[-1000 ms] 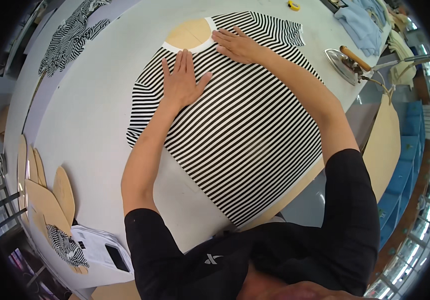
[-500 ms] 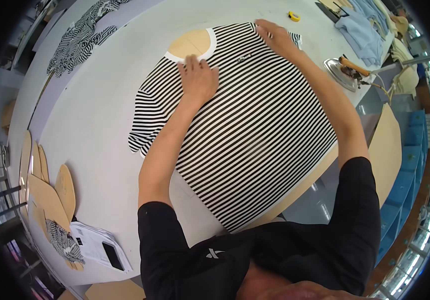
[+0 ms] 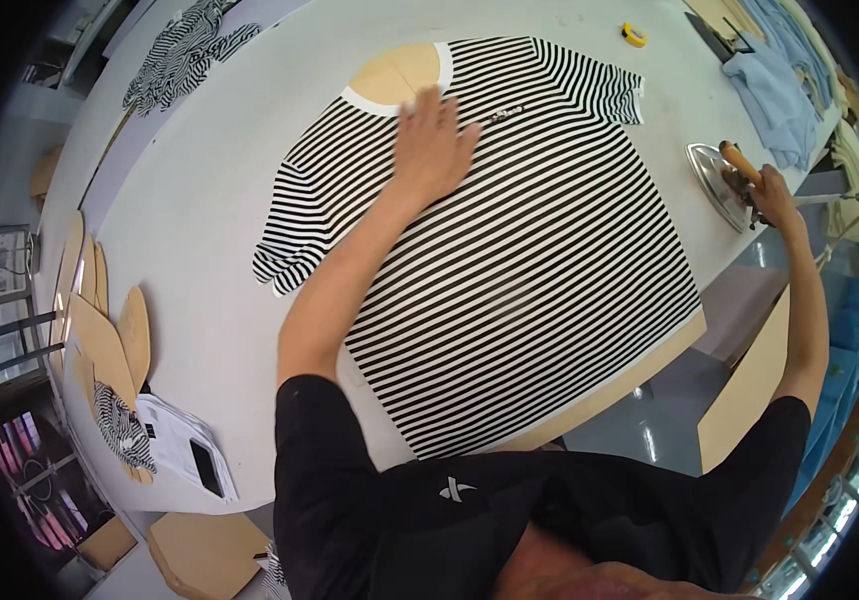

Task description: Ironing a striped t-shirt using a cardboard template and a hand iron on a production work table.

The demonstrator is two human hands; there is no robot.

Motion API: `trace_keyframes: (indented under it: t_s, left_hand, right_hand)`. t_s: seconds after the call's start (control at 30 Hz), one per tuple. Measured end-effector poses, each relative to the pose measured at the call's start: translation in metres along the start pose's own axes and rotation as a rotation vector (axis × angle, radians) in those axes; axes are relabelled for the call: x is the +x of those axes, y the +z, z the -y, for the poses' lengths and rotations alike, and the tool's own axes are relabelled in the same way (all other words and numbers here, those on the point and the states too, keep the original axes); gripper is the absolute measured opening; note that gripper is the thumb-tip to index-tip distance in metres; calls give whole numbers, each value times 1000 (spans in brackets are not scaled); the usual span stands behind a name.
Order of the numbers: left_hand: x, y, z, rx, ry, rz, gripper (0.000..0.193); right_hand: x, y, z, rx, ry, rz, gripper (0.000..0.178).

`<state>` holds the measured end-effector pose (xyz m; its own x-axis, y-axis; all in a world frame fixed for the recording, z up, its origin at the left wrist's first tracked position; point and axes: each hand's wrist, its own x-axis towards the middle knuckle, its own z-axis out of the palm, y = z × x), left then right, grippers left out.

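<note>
A black-and-white striped short-sleeved T-shirt (image 3: pixel 520 260) lies spread on the table, with a white neckband and a small dark print on the chest. A tan board (image 3: pixel 390 75) shows through the neck opening and along the hem. My left hand (image 3: pixel 435 150) rests flat on the shirt just below the neckband, fingers stretched out and slightly blurred. Off to the right, my right hand (image 3: pixel 775 197) has its fingers curled at the near end of the wooden handle of an iron (image 3: pixel 718 185). The iron sits at the table's right edge.
A yellow tape measure (image 3: pixel 634 35) lies beyond the right sleeve. Light blue garments (image 3: pixel 775 105) are piled at far right, crumpled striped fabric (image 3: pixel 185 60) at far left. Tan boards (image 3: pixel 105 335) and papers with a phone (image 3: pixel 205 465) lie at left. Blue bins (image 3: pixel 850 320) stand right.
My right hand has left the shirt's right shoulder and moved right to the iron's handle. The right sleeve now lies spread outward. My left hand stays near the neckband. The view has shifted.
</note>
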<state>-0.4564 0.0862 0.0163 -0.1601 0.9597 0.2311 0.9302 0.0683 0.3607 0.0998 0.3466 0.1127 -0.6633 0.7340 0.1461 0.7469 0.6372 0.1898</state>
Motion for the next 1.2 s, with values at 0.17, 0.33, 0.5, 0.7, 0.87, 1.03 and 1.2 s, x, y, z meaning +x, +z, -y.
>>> trace_keyframes:
  t_s: [0.17, 0.33, 0.5, 0.7, 0.87, 1.03, 1.2]
  left_hand:
    - [-51, -11, 56, 243, 37, -93, 71]
    - [-56, -17, 46, 239, 65, -133, 68]
    - [-92, -46, 35, 209, 63, -30, 62]
    - [-183, -135, 74, 103, -169, -97, 50]
    - [-259, -176, 106, 68, -450, -113, 49]
    - [-277, -191, 104, 9, -581, -167, 50]
    - [-267, -183, 94, -38, -491, -188, 50]
  right_hand:
    - [32, -8, 28, -114, 287, 229, 34]
    - [128, -19, 89, -53, -146, -193, 37]
    - [251, -32, 252, 28, 65, -22, 42]
    - [298, -1, 381, 137, -108, 22, 40]
    - [297, 18, 422, 164, -299, 106, 40]
    - [283, 10, 494, 242, -479, 132, 40]
    - [278, -23, 517, 324, -600, 76, 41]
